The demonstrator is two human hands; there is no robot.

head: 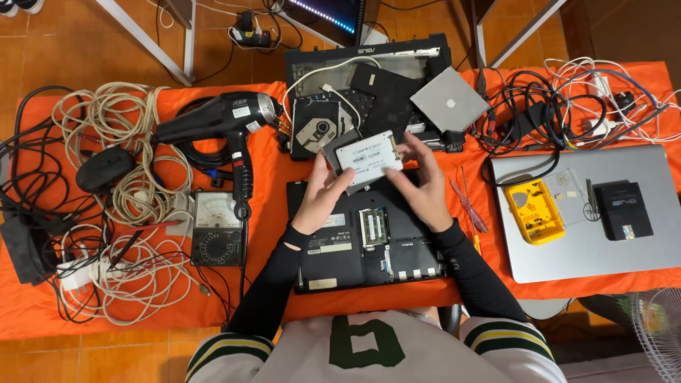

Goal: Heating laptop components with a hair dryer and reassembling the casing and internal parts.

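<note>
Both hands are holding a flat drive [369,157] up above the open laptop [369,241]. The left hand [323,195] is curling around its left end, and the right hand [422,186] is pinching its right end. Its long side is running across, between the two hands, tilted a little.

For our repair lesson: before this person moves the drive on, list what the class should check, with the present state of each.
1. Both hands on the flat drive: left hand and right hand hold it, ok.
2. Drive lifted off the open laptop base: ok.
3. Memory module in its slot: ok.
4. Screwdrivers near the right hand: ok.
5. Drive's connector undamaged: cannot tell.
</note>
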